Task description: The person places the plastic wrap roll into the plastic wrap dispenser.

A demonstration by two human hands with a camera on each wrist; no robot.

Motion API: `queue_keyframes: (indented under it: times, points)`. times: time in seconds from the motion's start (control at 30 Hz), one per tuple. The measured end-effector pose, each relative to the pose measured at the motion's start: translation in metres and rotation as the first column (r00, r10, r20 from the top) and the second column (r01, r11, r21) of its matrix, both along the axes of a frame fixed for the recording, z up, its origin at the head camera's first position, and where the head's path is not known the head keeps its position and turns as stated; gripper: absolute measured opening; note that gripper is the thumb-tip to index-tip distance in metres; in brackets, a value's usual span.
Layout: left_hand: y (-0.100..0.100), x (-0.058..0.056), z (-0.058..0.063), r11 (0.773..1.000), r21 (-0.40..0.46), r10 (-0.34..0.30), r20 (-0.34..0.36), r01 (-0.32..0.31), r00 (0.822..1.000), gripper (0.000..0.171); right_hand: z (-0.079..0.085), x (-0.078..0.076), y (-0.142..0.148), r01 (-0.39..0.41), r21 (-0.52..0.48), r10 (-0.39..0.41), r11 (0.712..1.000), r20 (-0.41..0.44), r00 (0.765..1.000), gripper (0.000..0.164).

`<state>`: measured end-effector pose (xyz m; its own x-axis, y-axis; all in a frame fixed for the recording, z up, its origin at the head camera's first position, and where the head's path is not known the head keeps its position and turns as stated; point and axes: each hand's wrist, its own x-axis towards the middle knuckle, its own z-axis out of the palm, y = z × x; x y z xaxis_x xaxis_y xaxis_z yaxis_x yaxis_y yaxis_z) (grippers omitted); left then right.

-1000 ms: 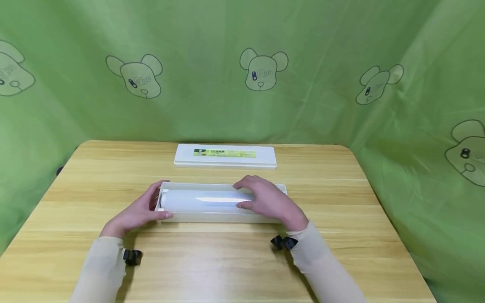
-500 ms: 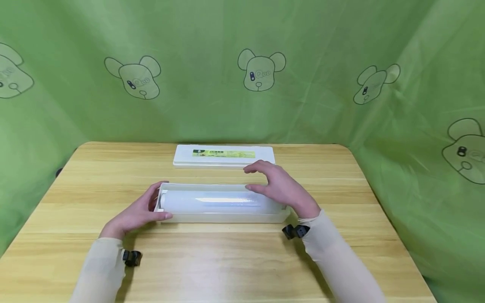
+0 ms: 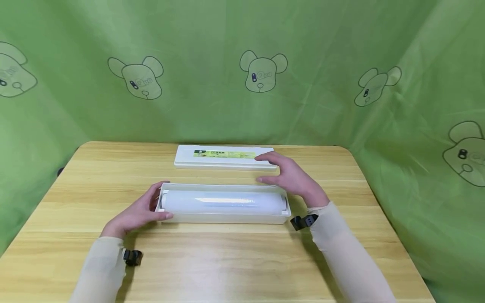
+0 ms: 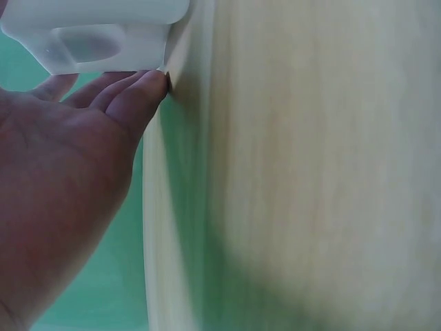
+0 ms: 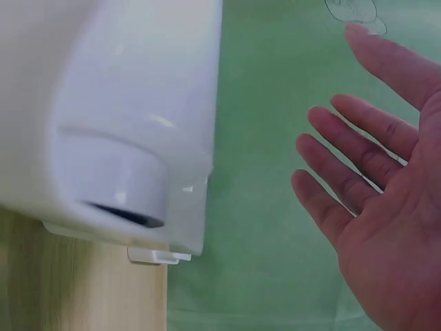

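A long white box (image 3: 227, 218) lies lengthwise across the table, its top off. Inside it rests a pale, shiny roll of cling film (image 3: 223, 203). My left hand (image 3: 132, 213) holds the box's left end, thumb on the near rim and fingers round the far side. In the left wrist view those fingers (image 4: 138, 103) reach under the end wall. Above the table, just past the box's right end, my right hand (image 3: 291, 174) is spread with nothing in it. Its index finger overlaps the box's lid (image 3: 223, 164) in the head view. The right wrist view shows the palm (image 5: 396, 227) with fingers apart.
The white lid with a green-yellow label lies behind the box, near the far edge of the wooden table (image 3: 212, 261). A green curtain (image 3: 197, 101) with mouse-like heads printed on it surrounds the table. Each wrist carries a small black camera (image 3: 132, 257).
My right hand has lifted away from the roll and moved back and to the right, toward the lid. The left hand, box and roll have stayed in place.
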<state>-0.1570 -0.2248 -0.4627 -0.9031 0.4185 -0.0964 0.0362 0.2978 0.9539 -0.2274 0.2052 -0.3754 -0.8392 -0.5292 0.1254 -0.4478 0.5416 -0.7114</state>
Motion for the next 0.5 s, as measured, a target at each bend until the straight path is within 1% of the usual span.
queue_keyframes:
  times: [0.1,0.2,0.33,0.5]
  points:
    - [0.001,0.000,0.000,1.000,0.004,-0.004,-0.002,0.004,1.000,0.096,-0.004,-0.005,0.004,-0.007,-0.046,0.008,0.999,0.022,1.000,0.055]
    - [0.001,0.000,-0.001,1.000,0.002,-0.003,0.000,0.003,1.000,0.096,-0.006,-0.009,0.006,0.005,-0.066,-0.002,0.998,0.059,0.998,0.056]
    - [0.001,0.000,-0.001,1.000,-0.005,-0.001,0.001,0.001,1.000,0.096,-0.008,-0.012,0.011,0.033,-0.059,-0.028,0.998,0.090,0.996,0.059]
    - [0.001,0.000,-0.001,1.000,-0.004,0.000,-0.005,0.000,1.000,0.097,-0.011,-0.019,0.019,0.058,-0.047,-0.054,0.997,0.084,0.995,0.064]
